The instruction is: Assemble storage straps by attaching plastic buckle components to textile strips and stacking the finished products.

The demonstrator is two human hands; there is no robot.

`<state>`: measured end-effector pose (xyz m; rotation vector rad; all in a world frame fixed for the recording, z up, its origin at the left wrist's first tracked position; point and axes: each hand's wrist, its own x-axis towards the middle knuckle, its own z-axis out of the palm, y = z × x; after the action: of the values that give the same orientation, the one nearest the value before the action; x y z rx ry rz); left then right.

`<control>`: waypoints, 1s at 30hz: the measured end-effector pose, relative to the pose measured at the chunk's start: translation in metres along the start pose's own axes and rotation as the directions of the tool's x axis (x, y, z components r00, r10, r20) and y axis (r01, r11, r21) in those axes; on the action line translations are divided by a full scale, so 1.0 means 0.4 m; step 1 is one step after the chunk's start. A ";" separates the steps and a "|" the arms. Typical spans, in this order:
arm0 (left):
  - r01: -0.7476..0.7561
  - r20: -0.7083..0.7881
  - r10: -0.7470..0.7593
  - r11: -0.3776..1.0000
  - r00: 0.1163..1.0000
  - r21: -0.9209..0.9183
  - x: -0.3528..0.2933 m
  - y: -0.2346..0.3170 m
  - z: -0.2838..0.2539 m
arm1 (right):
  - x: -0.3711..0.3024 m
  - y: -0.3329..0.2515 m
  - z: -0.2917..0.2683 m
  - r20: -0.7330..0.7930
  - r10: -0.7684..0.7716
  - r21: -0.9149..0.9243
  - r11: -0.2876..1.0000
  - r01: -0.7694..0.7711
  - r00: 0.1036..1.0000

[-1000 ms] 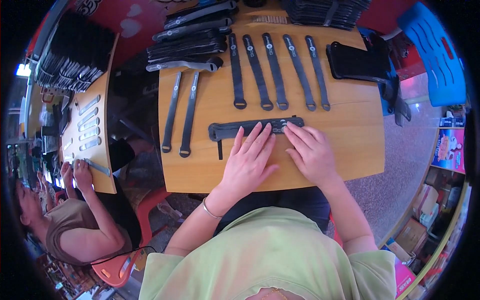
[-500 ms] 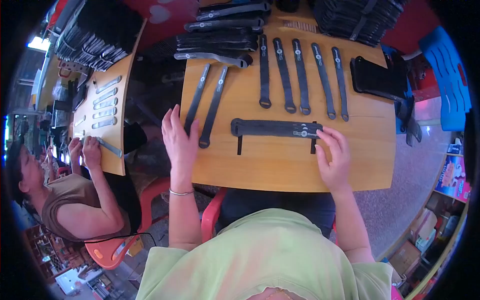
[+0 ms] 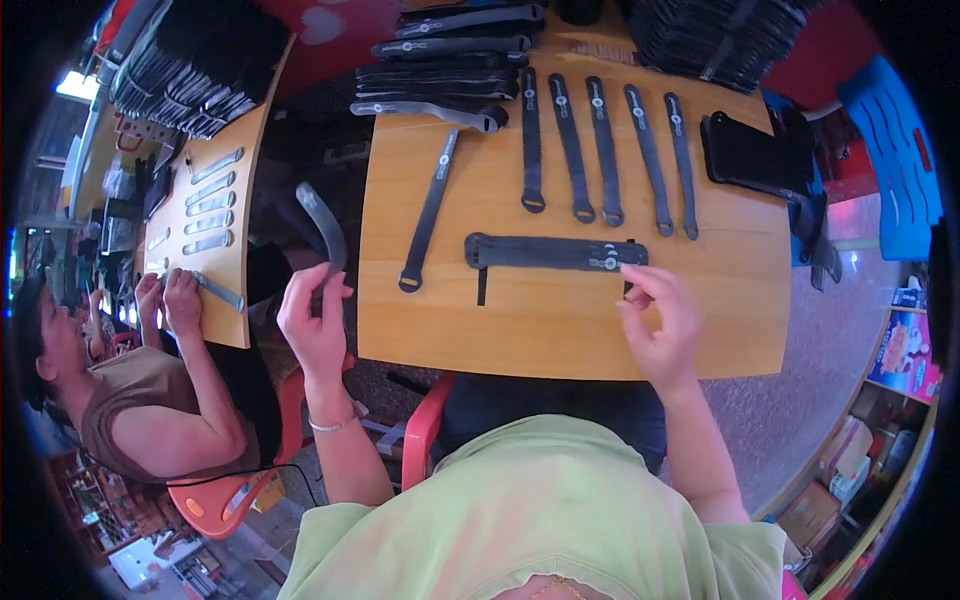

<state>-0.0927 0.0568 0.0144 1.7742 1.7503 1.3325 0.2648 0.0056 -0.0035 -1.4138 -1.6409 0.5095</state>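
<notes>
My left hand (image 3: pixel 316 320), just off the table's left edge, is closed on a dark grey strap (image 3: pixel 321 220) that sticks up and curves out of the fingers. My right hand (image 3: pixel 660 325) is at the right end of a flat stack of grey straps (image 3: pixel 545 252). Its fingers are curled with thumb and index apart, an index fingertip at the stack's edge. A thin black strip (image 3: pixel 482 287) juts from under the stack's left end. One single strap (image 3: pixel 428 215) with a looped end lies to the stack's left. Several more straps (image 3: pixel 604 150) lie in a row beyond it.
Bundled straps (image 3: pixel 430 85) are piled at the table's far left, and a larger dark bundle (image 3: pixel 715 40) is at the far right. A black pouch-like item (image 3: pixel 757 155) lies on the right edge. On the left, a co-worker (image 3: pixel 160 390) handles a strap at another table (image 3: pixel 225 300).
My left hand has picked up one of the two straps at the left and carried it left past the table edge. My right hand has shifted slightly down, its fingers more curled.
</notes>
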 end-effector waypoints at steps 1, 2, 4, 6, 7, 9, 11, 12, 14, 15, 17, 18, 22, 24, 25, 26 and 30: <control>-0.092 0.051 0.091 0.996 0.995 0.009 -0.007 0.029 -0.008 | 0.008 -0.022 0.003 0.078 0.032 0.103 0.994 -0.040 0.996; -0.246 0.141 0.238 0.968 0.961 0.039 -0.004 0.048 -0.006 | 0.015 -0.040 0.010 0.075 0.038 0.097 0.994 -0.045 0.997; -0.281 0.282 0.290 0.957 0.915 -0.073 -0.019 0.117 0.022 | 0.033 -0.068 0.023 0.240 0.251 0.578 0.739 -0.346 0.938; -0.238 0.363 0.278 0.959 0.889 -0.151 -0.031 0.157 0.046 | 0.048 -0.081 0.025 0.319 0.238 0.686 0.610 -0.397 0.917; -0.218 0.464 0.283 0.957 0.839 -0.189 -0.037 0.180 0.058 | 0.050 -0.085 0.022 0.391 0.206 0.768 0.464 -0.442 0.897; -0.192 0.558 0.289 0.955 0.778 -0.226 -0.048 0.195 0.080 | 0.049 -0.088 0.015 0.374 0.209 0.776 0.463 -0.428 0.904; -0.150 0.638 0.305 0.946 0.707 -0.286 -0.055 0.187 0.102 | 0.041 -0.081 0.006 0.359 0.217 0.782 0.460 -0.420 0.908; -0.151 0.658 0.304 0.948 0.689 -0.281 -0.055 0.181 0.109 | 0.030 -0.070 -0.003 0.367 0.275 0.734 0.501 -0.458 0.889; -0.038 0.677 0.221 0.961 0.702 -0.273 -0.063 0.185 0.123 | 0.010 -0.049 -0.017 0.370 0.339 0.681 0.534 -0.501 0.865; 0.071 0.693 0.137 0.962 0.708 -0.263 -0.065 0.185 0.128 | 0.002 -0.039 -0.022 0.379 0.402 0.685 0.484 -0.545 0.834; 0.178 0.695 0.069 0.944 0.716 -0.278 -0.066 0.172 0.137 | -0.010 -0.020 -0.026 0.388 0.465 0.688 0.428 -0.586 0.796; 0.281 0.696 0.002 0.914 0.718 -0.293 -0.067 0.162 0.143 | -0.015 -0.010 -0.026 0.365 0.480 0.678 0.450 -0.581 0.798; 0.574 0.676 -0.238 0.751 0.698 -0.328 -0.082 0.112 0.168 | -0.022 0.012 -0.022 0.314 0.524 0.600 0.537 -0.594 0.791; 0.572 0.654 -0.230 0.730 0.721 -0.374 -0.086 0.102 0.185 | -0.021 0.021 -0.019 0.286 0.544 0.558 0.574 -0.599 0.789; 0.566 0.631 -0.218 0.707 0.744 -0.424 -0.086 0.100 0.194 | -0.019 0.026 -0.018 0.252 0.561 0.514 0.613 -0.600 0.788; 0.569 0.633 -0.221 0.706 0.742 -0.421 -0.083 0.098 0.201 | -0.015 0.032 -0.017 0.253 0.564 0.513 0.610 -0.603 0.786; 0.419 0.552 -0.170 0.831 0.816 -0.365 -0.073 0.082 0.219 | -0.001 0.051 -0.013 0.211 0.524 0.565 0.624 -0.540 0.825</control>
<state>0.0000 0.0567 -0.0170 1.3278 1.2174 0.9384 0.2807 0.0093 -0.0166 -1.3610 -0.8859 1.2837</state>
